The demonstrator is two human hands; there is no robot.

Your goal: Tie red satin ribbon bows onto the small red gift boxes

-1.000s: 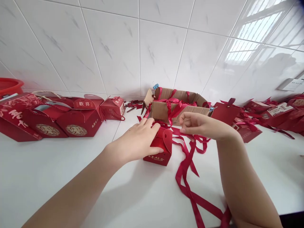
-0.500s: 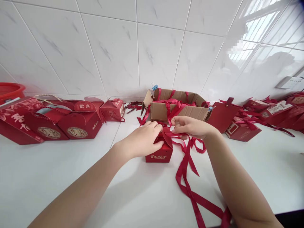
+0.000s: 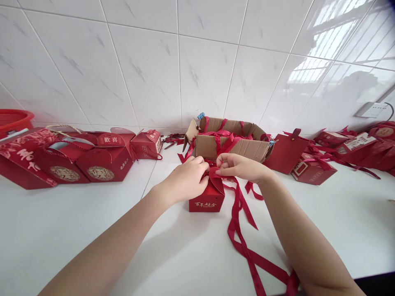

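A small red gift box (image 3: 206,202) with gold lettering stands upright on the white table, its curved top flaps drawn together. At its top left, my left hand (image 3: 189,179) has its fingers closed on the flaps. My right hand (image 3: 240,167) pinches a dark red ribbon (image 3: 237,211) close against the right side of the box top. The ribbon's long ends trail down over the table towards my right forearm. The fingertips of both hands nearly meet, and they partly hide where the ribbon passes through the flaps.
Behind the gift box is an open cardboard carton (image 3: 231,148) of red ribbons, with blue binder clips. Larger red boxes (image 3: 101,162) and a red basket (image 3: 15,119) stand left. More red boxes (image 3: 316,172) with ribbons are at right. A white tiled wall (image 3: 148,74) rises behind.
My right hand has shifted slightly left, closer to my left hand, bringing the ribbon along. My left thumb has curled in towards the flaps. The gift box stays in place.
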